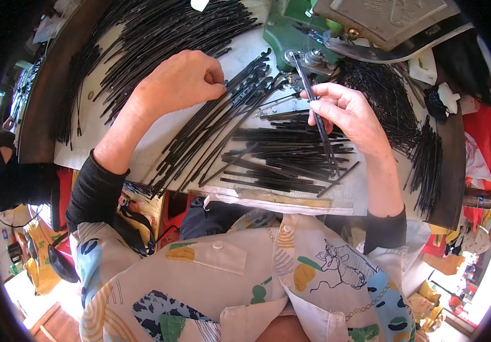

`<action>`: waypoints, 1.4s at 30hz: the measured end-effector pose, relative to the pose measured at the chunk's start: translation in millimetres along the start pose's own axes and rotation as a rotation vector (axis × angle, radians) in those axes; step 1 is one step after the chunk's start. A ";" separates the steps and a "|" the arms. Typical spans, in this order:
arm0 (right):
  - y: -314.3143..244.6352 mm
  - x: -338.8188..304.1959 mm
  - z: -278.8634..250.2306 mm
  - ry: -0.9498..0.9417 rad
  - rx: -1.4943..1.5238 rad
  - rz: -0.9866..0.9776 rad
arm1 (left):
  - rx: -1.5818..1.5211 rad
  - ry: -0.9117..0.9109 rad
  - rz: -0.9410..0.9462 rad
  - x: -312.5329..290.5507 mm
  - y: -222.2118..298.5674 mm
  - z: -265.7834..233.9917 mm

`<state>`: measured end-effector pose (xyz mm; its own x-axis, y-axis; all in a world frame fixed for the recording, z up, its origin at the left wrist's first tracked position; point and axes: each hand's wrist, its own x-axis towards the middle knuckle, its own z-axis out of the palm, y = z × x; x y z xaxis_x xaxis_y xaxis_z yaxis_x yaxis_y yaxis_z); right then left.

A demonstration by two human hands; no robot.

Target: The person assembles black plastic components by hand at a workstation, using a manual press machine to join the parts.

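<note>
My right hand (345, 111) pinches a slim black strip (320, 126) between thumb and fingers. The strip slants from the small metal post of a green machine (284, 28) down over a pile of short black strips (274, 154). My left hand (185, 82) is closed, thumb and fingertips together, beside a bundle of long thin black rods (217, 122). Whatever sits in its fingertips, if anything, is too small or hidden to name. The upper ends of these rods look thicker and jointed.
A large heap of long black rods (171, 31) spreads across the back left of the white table (143, 151). A tangled dark pile (379, 97) and a smaller bundle (428, 165) lie at right. The machine's heavy metal head (388, 20) overhangs the back right.
</note>
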<state>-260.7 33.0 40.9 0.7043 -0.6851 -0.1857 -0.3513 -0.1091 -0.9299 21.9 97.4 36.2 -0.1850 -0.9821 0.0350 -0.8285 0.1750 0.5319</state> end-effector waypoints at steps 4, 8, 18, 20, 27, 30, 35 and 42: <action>-1.6 -1.3 0.8 -0.007 0.044 0.025 | -0.113 -0.076 -0.178 1.6 8.2 -5.6; -3.2 -1.0 2.8 -0.048 0.089 0.039 | -0.153 -0.037 -0.135 7.8 9.6 -4.6; -6.6 -3.5 10.9 -0.052 0.207 0.098 | -0.966 -0.027 -0.106 45.6 33.8 34.2; -3.8 -3.5 11.3 -0.031 0.216 0.107 | -1.065 -0.006 -0.058 48.0 41.8 37.4; -3.0 -4.0 8.7 -0.004 0.260 0.074 | -1.070 0.002 -0.040 52.1 46.0 41.7; -2.2 -4.3 8.8 -0.005 0.270 0.067 | -1.119 0.021 -0.055 54.2 46.8 42.3; -2.8 -3.1 9.4 0.019 0.304 0.044 | -1.111 0.035 -0.063 57.1 50.3 44.4; -2.9 -2.8 11.6 0.091 0.390 0.018 | -1.076 0.082 -0.029 64.8 58.6 49.6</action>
<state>-254.5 43.6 40.5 0.6368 -0.7473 -0.1901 -0.0902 0.1727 -0.9808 -64.9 47.4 27.6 -0.1036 -0.9935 0.0462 0.0746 0.0386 0.9965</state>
